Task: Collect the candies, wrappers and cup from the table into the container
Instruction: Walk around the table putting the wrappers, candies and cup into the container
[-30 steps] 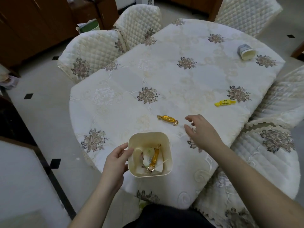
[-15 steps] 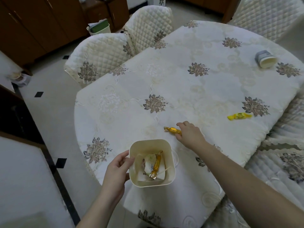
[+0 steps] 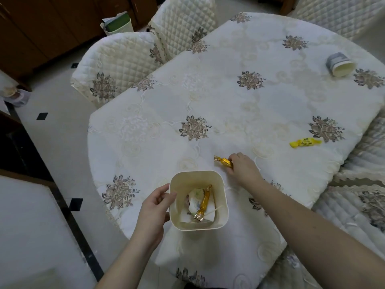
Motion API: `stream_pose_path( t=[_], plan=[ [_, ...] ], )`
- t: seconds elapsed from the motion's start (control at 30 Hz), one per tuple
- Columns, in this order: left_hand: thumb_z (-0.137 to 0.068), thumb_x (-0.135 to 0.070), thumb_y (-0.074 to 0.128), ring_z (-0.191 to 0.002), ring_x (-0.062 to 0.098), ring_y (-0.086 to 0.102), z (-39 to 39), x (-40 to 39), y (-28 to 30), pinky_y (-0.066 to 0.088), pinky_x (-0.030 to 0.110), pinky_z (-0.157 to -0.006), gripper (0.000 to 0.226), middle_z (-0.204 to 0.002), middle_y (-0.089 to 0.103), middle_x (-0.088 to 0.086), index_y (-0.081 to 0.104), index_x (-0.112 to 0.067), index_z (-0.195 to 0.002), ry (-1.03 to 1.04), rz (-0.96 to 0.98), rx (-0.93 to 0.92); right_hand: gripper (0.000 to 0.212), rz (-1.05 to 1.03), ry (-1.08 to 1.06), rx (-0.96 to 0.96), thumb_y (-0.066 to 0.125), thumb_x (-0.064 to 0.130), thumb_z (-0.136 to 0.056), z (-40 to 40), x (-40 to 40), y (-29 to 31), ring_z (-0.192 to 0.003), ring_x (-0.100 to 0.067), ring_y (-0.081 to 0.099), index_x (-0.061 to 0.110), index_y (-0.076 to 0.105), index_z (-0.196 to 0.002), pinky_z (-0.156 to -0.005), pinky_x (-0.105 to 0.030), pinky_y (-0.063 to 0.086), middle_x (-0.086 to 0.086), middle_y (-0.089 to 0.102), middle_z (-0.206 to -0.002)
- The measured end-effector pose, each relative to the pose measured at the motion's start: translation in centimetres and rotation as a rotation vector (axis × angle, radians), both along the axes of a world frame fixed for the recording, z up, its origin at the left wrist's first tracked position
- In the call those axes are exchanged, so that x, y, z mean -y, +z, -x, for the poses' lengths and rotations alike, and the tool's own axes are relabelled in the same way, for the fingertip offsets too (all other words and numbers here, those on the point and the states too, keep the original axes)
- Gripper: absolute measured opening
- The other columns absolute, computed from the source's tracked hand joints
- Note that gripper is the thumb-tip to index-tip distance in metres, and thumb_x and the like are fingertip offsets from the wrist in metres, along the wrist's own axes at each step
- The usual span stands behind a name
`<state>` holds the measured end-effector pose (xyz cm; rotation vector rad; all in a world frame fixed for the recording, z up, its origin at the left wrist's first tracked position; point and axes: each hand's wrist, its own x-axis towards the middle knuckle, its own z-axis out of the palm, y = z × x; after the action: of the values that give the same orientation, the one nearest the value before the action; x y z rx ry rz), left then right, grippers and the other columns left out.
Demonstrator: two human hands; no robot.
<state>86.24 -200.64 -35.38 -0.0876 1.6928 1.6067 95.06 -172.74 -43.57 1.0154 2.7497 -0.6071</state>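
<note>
A cream square container [image 3: 221, 223] stands near the table's front edge, with a gold candy and crumpled white wrappers inside. My left hand [image 3: 155, 207] grips its left wall. Just beyond it, my right hand [image 3: 242, 168] pinches one end of a gold-wrapped candy [image 3: 223, 161] at the cloth. A yellow-wrapped candy [image 3: 305, 142] lies farther right. A paper cup [image 3: 340, 64] lies on its side at the far right of the table [image 3: 250, 111].
The table wears a cream floral cloth. Quilted chairs [image 3: 116, 63] stand at its far left and right sides. A small bin [image 3: 117, 22] sits on the floor by brown cabinets behind the left chairs.
My right hand has reached left from above the cloth to the gold candy and closed its fingers on it. The left hand has kept its grip on the container.
</note>
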Motion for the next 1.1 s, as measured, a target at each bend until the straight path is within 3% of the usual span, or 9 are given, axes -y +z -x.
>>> stream_pose_path(
  t=[0.27, 0.5, 0.63, 0.73, 0.87, 1.0, 1.1],
  plan=[
    [-0.094, -0.008, 0.065, -0.08, 0.018, 0.064, -0.3, -0.2, 0.2, 0.055, 0.023, -0.055, 0.03, -0.102, 0.06, 0.016, 0.068, -0.014, -0.123, -0.007, 0.001, -0.022, 0.024, 0.117, -0.148, -0.244, 0.061, 0.031, -0.088, -5.4, 1.4, 7.0, -0.083, -0.015, 0.052, 0.019, 0.058, -0.109, -0.068, -0.031, 0.043, 0.003, 0.053, -0.096],
    [-0.093, -0.012, 0.067, -0.085, 0.023, 0.063, -1.0, -0.4, 0.5, 0.057, 0.025, -0.06, 0.027, -0.102, 0.061, 0.015, 0.071, -0.02, -0.119, -0.05, -0.01, -0.051, 0.022, 0.157, -0.066, -0.345, 0.065, 0.034, -0.086, -8.6, 7.1, 13.7, -0.084, -0.007, 0.053, 0.028, 0.058, -0.106, -0.072, -0.03, 0.048, 0.012, 0.053, -0.094],
    [-0.092, -0.016, 0.069, -0.084, 0.02, 0.066, -2.1, -0.5, 0.7, 0.059, 0.028, -0.064, 0.029, -0.103, 0.063, 0.014, 0.07, -0.019, -0.121, -0.048, -0.034, -0.056, 0.024, 0.072, 0.0, -0.382, 0.066, 0.036, -0.084, -8.8, 10.3, 15.7, -0.082, -0.009, 0.053, 0.027, 0.059, -0.105, -0.069, -0.027, 0.045, 0.01, 0.055, -0.092],
    [-0.092, -0.016, 0.069, -0.078, 0.016, 0.069, -3.1, -0.4, 0.9, 0.059, 0.028, -0.062, 0.027, -0.099, 0.064, 0.014, 0.07, -0.021, -0.119, -0.041, -0.044, -0.048, 0.027, 0.005, 0.102, -0.337, 0.066, 0.035, -0.084, -8.4, 12.3, 15.9, -0.087, -0.018, 0.054, 0.023, 0.06, -0.107, -0.075, -0.031, 0.043, 0.004, 0.058, -0.095],
    [-0.092, -0.016, 0.07, -0.077, 0.017, 0.07, -4.1, 0.0, 1.3, 0.057, 0.026, -0.059, 0.028, -0.095, 0.063, 0.013, 0.069, -0.02, -0.119, -0.019, -0.049, -0.039, 0.042, 0.0, 0.165, -0.261, 0.058, 0.042, -0.089, -8.8, 13.5, 15.6, -0.103, -0.02, 0.051, 0.023, 0.051, -0.126, -0.087, -0.032, 0.041, 0.003, 0.056, -0.115],
    [-0.093, -0.014, 0.068, -0.082, 0.023, 0.067, -4.8, 0.7, 1.2, 0.058, 0.026, -0.059, 0.027, -0.095, 0.061, 0.016, 0.068, -0.017, -0.12, -0.01, -0.045, -0.042, 0.043, -0.042, 0.145, -0.276, 0.057, 0.039, -0.091, -10.6, 13.3, 15.8, -0.106, -0.023, 0.053, 0.019, 0.053, -0.129, -0.09, -0.035, 0.043, -0.001, 0.059, -0.117],
    [-0.094, -0.012, 0.067, -0.075, 0.019, 0.071, -5.3, 1.2, 1.1, 0.057, 0.026, -0.057, 0.026, -0.085, 0.066, 0.009, 0.068, -0.017, -0.119, -0.01, -0.049, -0.048, 0.049, -0.101, 0.103, -0.29, 0.056, 0.039, -0.091, -12.1, 12.9, 16.0, -0.11, -0.023, 0.054, 0.016, 0.05, -0.134, -0.094, -0.035, 0.042, -0.003, 0.06, -0.121]
  ],
)
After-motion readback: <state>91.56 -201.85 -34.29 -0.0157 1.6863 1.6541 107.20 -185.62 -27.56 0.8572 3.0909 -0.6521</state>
